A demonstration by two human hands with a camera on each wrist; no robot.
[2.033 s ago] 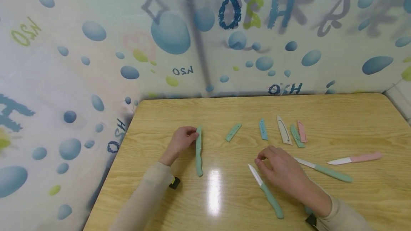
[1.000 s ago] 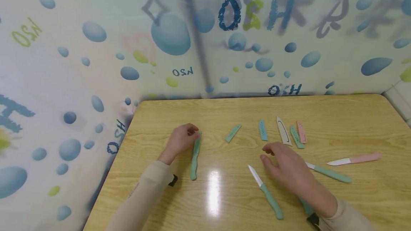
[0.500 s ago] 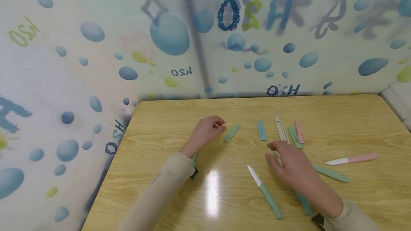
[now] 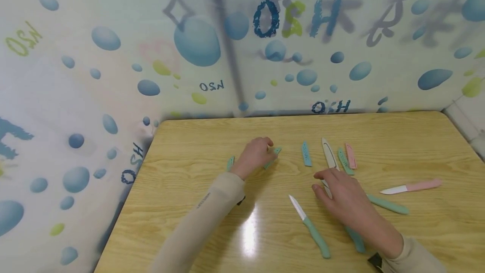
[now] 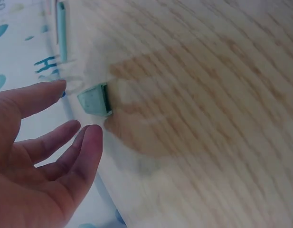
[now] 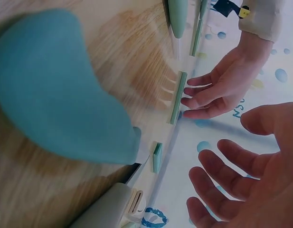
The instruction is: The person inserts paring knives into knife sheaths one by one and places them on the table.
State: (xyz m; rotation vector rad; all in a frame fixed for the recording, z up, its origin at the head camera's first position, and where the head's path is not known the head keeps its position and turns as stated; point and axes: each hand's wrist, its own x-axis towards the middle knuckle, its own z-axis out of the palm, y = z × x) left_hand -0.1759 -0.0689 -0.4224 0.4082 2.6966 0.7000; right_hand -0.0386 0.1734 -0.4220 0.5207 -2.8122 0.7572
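My left hand (image 4: 257, 157) hovers at a small green knife sheath (image 5: 92, 100), thumb and fingers parted around it and holding nothing. Behind this hand, mostly hidden by the arm, lies a sheathed green knife (image 4: 230, 163). My right hand (image 4: 342, 197) hangs with loose, parted fingers over a blue-handled knife (image 6: 65, 95), partly covered by the hand in the head view. Between the hands lies a bare green-handled knife (image 4: 316, 237). Past the right hand are another green-handled knife (image 4: 388, 204), its blade hidden, and a pink-handled knife (image 4: 411, 186).
Toward the back of the wooden table (image 4: 197, 138) lie a blue sheath (image 4: 306, 154), a white sheath (image 4: 329, 153), a second green sheath (image 4: 345, 161) and a pink sheath (image 4: 350, 156). A patterned wall (image 4: 151, 45) stands behind and to the left.
My left hand has set the sheathed green knife on the table, let go and moved right to the small green sheath. My right hand has shifted slightly right, staying loose.
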